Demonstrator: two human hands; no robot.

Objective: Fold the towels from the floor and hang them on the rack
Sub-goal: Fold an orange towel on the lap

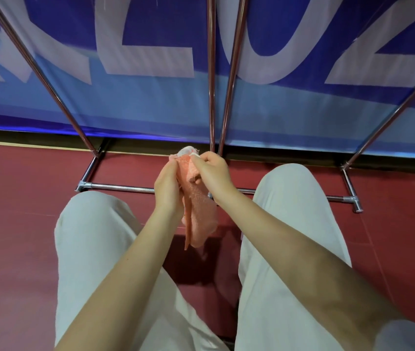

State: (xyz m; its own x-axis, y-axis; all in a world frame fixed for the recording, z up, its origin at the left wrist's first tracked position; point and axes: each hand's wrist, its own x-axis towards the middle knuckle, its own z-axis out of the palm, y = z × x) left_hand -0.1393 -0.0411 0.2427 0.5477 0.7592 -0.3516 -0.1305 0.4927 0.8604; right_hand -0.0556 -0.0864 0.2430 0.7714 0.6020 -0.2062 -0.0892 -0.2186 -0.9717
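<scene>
Head view, looking down past both forearms. Left hand (167, 184) and right hand (212, 171) meet above the gap between the knees, each pinching the upper edge of a small salmon-pink towel (198, 211); the fingers of both hands are curled onto the cloth, close together at its top. A pale, whitish patch of the towel shows just above the fingertips. Below the hands, the towel hangs in loose vertical folds, its lower end free in the air above the floor and between the two legs, touching neither. Pale trousers (94, 249) cover both legs, which frame the lower half of the view. Dark red floor (16, 198) lies beneath, with a shadow under the hanging cloth. Directly ahead stands the metal rack (122, 187): a horizontal base bar runs across the floor behind the hands, short feet extend from its ends, and slanted and upright chrome tubes rise toward the top edge. Behind the rack stands a blue banner (150, 102) bearing large pale letters, its lower edge near the floor.
</scene>
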